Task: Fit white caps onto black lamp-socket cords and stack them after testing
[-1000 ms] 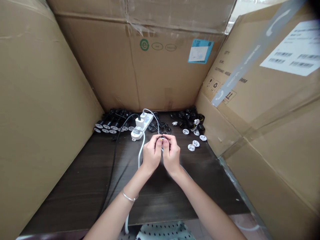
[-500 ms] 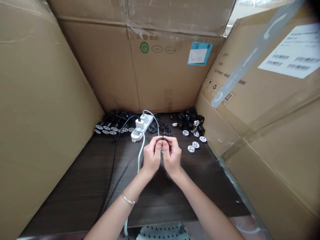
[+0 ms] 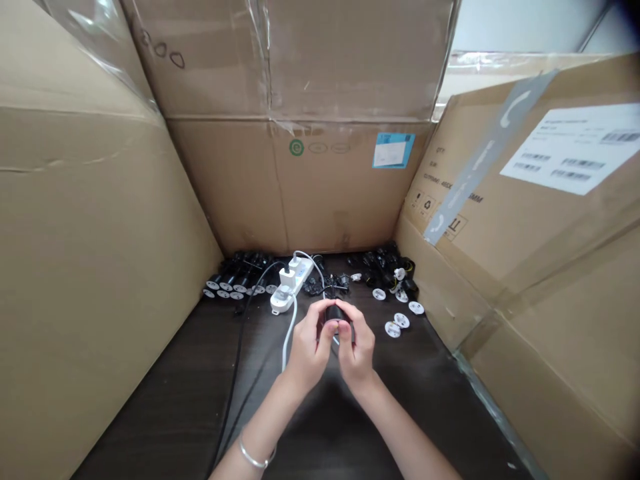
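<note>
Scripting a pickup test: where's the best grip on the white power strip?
Take the white power strip by its bare near end, likely from above on the person's side. It lies flat on the dark table, and the white plug adapters stand further along its top, crowding a grip there.

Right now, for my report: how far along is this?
Apparently done: the row of black cylinders with white discs at back left. In hand: a black cylinder, held by the left hand and right hand. Remaining: loose black parts and white discs at back right.
</note>
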### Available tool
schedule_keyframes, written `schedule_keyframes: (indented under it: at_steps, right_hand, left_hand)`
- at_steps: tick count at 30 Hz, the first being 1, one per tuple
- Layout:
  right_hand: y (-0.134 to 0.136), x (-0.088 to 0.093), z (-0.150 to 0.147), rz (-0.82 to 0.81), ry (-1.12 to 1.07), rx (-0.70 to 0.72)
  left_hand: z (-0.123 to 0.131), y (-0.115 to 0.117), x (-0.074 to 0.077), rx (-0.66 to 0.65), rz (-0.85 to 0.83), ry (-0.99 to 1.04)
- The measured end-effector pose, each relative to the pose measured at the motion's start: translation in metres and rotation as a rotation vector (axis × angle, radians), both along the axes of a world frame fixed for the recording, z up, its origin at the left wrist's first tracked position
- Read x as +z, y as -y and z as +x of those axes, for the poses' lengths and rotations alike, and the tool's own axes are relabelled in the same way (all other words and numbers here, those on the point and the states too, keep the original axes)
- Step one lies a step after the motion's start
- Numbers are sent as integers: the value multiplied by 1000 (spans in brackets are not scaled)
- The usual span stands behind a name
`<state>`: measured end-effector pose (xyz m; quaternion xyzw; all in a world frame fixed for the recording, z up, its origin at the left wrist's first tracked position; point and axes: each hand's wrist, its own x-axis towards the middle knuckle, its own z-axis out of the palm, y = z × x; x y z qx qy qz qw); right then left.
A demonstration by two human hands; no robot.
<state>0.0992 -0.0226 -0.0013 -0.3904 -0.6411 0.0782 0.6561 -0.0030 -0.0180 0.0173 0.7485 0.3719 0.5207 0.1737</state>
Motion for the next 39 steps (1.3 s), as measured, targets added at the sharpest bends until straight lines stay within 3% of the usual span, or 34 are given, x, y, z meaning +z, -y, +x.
schedule_keyframes:
  at_steps: [2,5,7,10,13,16,26,34,39]
  right_hand:
    - [-1,0,0,10,10,45]
    - [0,1,-2,10,-15,91]
    - [0,3,-3,2,-50,93]
    - [1,6,-4,-13,-84,88]
    - [2,8,-4,-17,-81,77]
    - [1,9,-3,-38,-91,51]
    - [-3,7,-3,-87,-139,42]
    - [-5,7,-2,-103,-149,64]
    - [-13,2,1,-182,-291,19]
  left_hand:
    - [-15,0,14,76,112,-68]
    - [-56,-6,42,394,289,-54]
    - [-90,-20,58,573,284,-19]
    - [-131,-55,64,664,289,-36]
    - [-150,-92,47,581,128,-214]
    - [-150,-116,25,521,-19,-454]
    - [-147,-148,-8,408,-102,-750]
    - [-146,-151,-8,316,-47,-959]
    - [-145,-153,-4,312,-74,-988]
